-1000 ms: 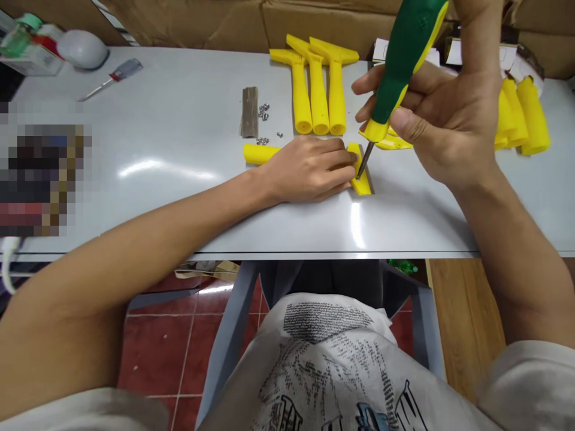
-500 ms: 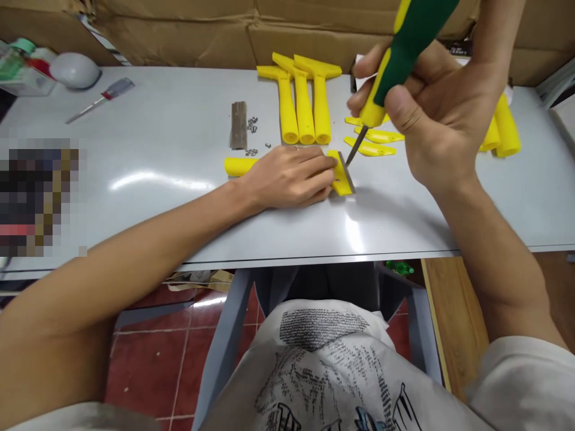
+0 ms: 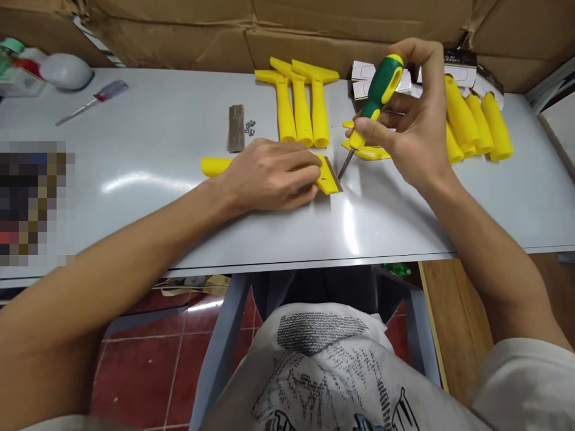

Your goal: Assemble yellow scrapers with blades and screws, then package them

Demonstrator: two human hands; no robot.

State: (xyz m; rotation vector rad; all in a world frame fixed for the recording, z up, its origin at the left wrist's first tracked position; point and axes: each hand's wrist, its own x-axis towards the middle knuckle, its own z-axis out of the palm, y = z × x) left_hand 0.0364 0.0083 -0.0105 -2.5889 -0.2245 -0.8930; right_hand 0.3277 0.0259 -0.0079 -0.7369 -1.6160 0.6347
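Observation:
My left hand (image 3: pixel 281 176) is closed over a yellow scraper (image 3: pixel 329 178) lying on the table, its handle end poking out to the left. A thin metal blade runs along the scraper's right edge. My right hand (image 3: pixel 415 123) grips a green and yellow screwdriver (image 3: pixel 376 99), tilted with its tip down at the blade edge. Beyond my left hand lie a stack of grey blades (image 3: pixel 236 129) and several small screws (image 3: pixel 250 127). Three yellow T-shaped scraper bodies (image 3: pixel 302 108) rest side by side behind it. Yellow flat pieces (image 3: pixel 371 152) are partly hidden behind the screwdriver.
Several yellow handles (image 3: pixel 478 123) and small white boxes (image 3: pixel 460 75) lie at the back right. A second screwdriver (image 3: pixel 96 100) and a white rounded object (image 3: pixel 67 72) are at the far left. Cardboard (image 3: pixel 179 33) stands along the back; the table's front edge is close to me.
My right hand has lowered and turned, so the whole screwdriver handle now shows. My left hand and the scraper have shifted slightly left, uncovering more of the handle end.

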